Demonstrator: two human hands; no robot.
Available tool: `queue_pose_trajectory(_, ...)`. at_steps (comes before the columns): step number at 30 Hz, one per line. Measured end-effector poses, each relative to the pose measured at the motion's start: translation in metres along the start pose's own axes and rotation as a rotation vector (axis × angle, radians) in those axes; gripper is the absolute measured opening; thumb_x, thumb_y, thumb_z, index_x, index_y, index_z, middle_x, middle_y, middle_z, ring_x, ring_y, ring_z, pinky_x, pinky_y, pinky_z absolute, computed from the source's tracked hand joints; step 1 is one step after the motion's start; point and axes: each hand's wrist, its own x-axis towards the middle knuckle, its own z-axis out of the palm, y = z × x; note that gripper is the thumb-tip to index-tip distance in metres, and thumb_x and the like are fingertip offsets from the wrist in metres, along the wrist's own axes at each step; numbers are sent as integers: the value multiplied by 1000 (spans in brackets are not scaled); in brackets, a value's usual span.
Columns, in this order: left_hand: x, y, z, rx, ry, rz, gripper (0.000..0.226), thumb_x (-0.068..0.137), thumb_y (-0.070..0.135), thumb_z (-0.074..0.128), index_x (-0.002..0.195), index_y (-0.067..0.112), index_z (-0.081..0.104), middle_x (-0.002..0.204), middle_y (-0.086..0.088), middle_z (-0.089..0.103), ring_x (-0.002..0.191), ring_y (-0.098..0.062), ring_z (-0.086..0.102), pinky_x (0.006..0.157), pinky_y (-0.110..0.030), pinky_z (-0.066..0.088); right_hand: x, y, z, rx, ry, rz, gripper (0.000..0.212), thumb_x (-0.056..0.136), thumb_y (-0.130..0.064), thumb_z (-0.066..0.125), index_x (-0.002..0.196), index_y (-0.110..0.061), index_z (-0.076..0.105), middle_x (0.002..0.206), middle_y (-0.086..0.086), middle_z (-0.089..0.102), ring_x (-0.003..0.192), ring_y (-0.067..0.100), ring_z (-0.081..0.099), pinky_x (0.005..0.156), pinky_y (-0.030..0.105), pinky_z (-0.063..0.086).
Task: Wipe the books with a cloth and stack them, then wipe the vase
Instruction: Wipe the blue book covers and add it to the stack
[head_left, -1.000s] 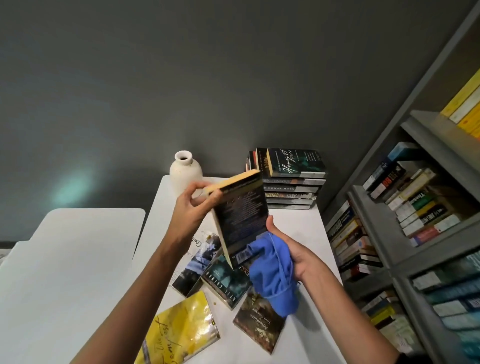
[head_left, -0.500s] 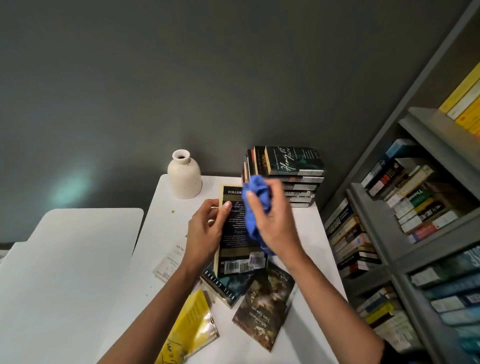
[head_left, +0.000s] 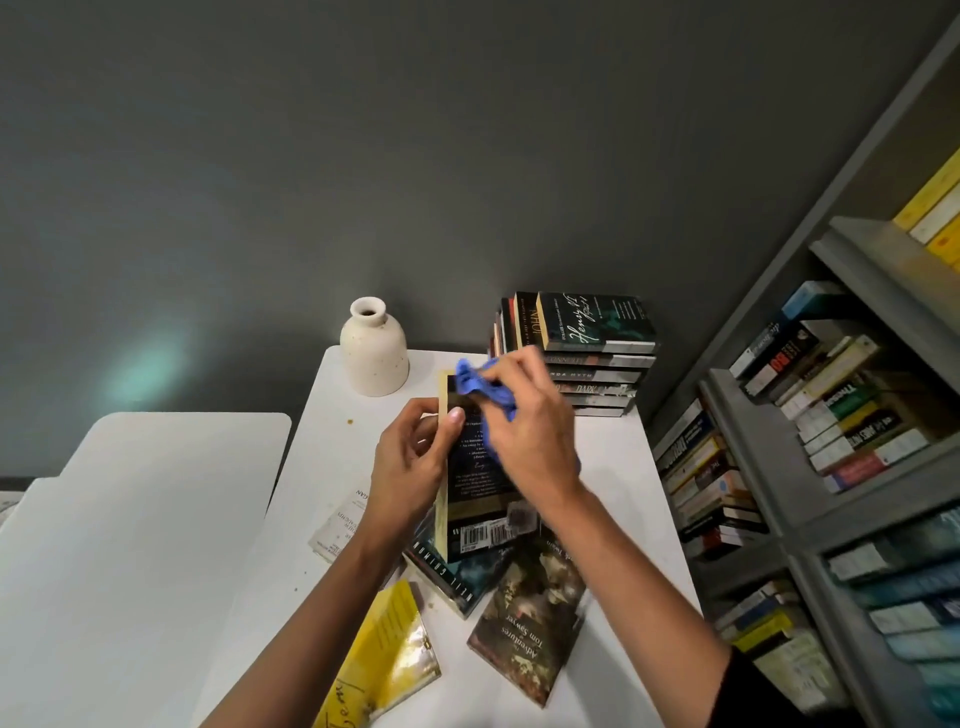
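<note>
Moved in the last second: blue cloth (head_left: 480, 387), from the lower corner of the held book (head_left: 472, 499) to its upper end.
- Right hand (head_left: 530, 436): fingers curled round the bunched cloth, pressing it on the book's back cover.
- Left hand (head_left: 410, 462): grips the book's left edge, thumb on the cover.
- Held book: above the white table (head_left: 332, 457), barcode end nearest.
- Loose books: yellow book (head_left: 384, 660), brown book (head_left: 524, 623), dark book (head_left: 457, 577), white book (head_left: 343, 525), lying flat.
- Stack (head_left: 587, 358): far right corner.
- Vase (head_left: 374, 353): upright, left of the stack.
- Bookshelf (head_left: 769, 467): right side.
</note>
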Motion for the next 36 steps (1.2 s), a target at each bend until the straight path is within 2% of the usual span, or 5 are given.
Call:
queue_pose_trajectory(10, 8, -10, -23, -123, 85, -67, 22, 98, 26, 48, 109, 12, 61, 100, 5, 74, 103, -11, 66, 91, -31, 52, -15, 48, -10, 30, -90, 349, 12, 96, -25, 53, 89, -19, 46, 94, -7, 46, 71, 7, 48, 53, 14, 33)
queue_pose_trajectory(17, 32, -7, -45, -396, -108, -65, 44, 78, 51, 71, 115, 27, 65, 118, 6, 67, 112, -6, 58, 99, -26, 46, -36, 47, -32, 805, -672, 1286, 90, 83, -80, 14, 92, -9, 69, 78, 13, 70, 70, 25, 66, 60, 25, 54)
queue_pose_trajectory(24, 31, -6, -31, -369, -226, -117, 58, 77, 54, 71, 120, 19, 55, 115, 9, 68, 110, -4, 60, 93, -21, 49, -41, 60, -18, 1078, -805, 1378, 54, 68, -50, 73, 98, -5, 67, 88, 12, 67, 72, 20, 64, 65, 27, 53)
queue_pose_trajectory(30, 33, -14, -26, -277, -207, -302, 33, 104, 27, 38, 134, 30, 51, 121, 15, 65, 118, -7, 53, 109, -39, 28, -38, 71, -24, 1124, -546, 1356, 34, 76, -45, 66, 84, -11, 68, 78, 12, 69, 65, 23, 65, 65, 29, 55)
queue_pose_trajectory(36, 35, -24, -28, -304, 8, -628, 42, 102, 45, 35, 108, 15, 63, 102, -8, 68, 87, -17, 65, 74, -27, 51, -36, 95, -17, 904, -230, 1349, 49, 74, -45, 74, 104, -7, 70, 90, 17, 72, 68, 26, 69, 65, 33, 57)
